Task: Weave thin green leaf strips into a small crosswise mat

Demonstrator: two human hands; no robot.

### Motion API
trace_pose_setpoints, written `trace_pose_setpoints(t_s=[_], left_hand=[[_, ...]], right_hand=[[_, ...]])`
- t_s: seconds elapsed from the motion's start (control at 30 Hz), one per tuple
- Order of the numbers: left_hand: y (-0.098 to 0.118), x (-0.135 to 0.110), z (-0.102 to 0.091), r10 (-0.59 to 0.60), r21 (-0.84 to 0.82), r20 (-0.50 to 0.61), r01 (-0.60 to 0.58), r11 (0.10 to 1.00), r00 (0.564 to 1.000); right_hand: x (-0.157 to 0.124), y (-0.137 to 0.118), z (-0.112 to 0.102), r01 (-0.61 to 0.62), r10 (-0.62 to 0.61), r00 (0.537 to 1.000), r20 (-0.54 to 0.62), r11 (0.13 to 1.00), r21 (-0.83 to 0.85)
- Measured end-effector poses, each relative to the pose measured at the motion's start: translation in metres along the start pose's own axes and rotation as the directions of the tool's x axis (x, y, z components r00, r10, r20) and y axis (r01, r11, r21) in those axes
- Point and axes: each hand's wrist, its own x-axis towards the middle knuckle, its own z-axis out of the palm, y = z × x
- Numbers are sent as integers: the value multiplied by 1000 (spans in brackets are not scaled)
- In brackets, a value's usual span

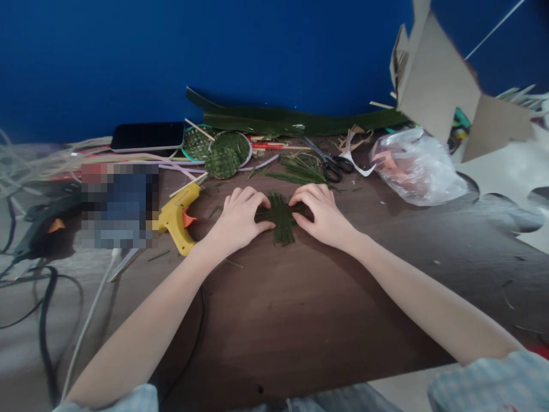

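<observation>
A small cross-shaped piece woven from green leaf strips [282,218] lies flat on the brown table in front of me. My left hand [241,220] grips its left edge, thumb below and fingers above. Opposite it, my right hand [317,215] has thumb and fingertips on the right edge. The strip ends under both hands are partly hidden. Behind them rests a bundle of loose cut leaf strips [300,170]. Black-handled scissors [334,166] lie beyond my right hand. A yellow glue gun [182,220] is left of my left hand.
Round woven green discs [225,154] and a dark phone [148,137] sit at the back left. Long green leaves [274,121] run along the blue wall. A clear plastic bag [422,169] and an open cardboard box [441,80] stand right. Cables [47,337] cross the left side.
</observation>
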Motion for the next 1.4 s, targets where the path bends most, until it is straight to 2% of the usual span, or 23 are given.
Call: trace_pose_setpoints(t_s=[0.3,0.67,0.9,1.4], left_hand=[[2,-2,0,11,73,-27,-9,997,1000],[4,-2,-1,21,81,-15,-20,997,1000],[3,-3,-1,68,112,-42,-63,992,997],[3,-3,-2,69,116,-19,-66,991,997]], right_hand=[[0,0,1,8,-8,1000,5,1000,-23],[1,0,1,12,-12,1000,-10,1000,6],[-1,1,1,53,-53,998,-18,999,-2],[-1,1,1,62,-62,998,-20,998,17]])
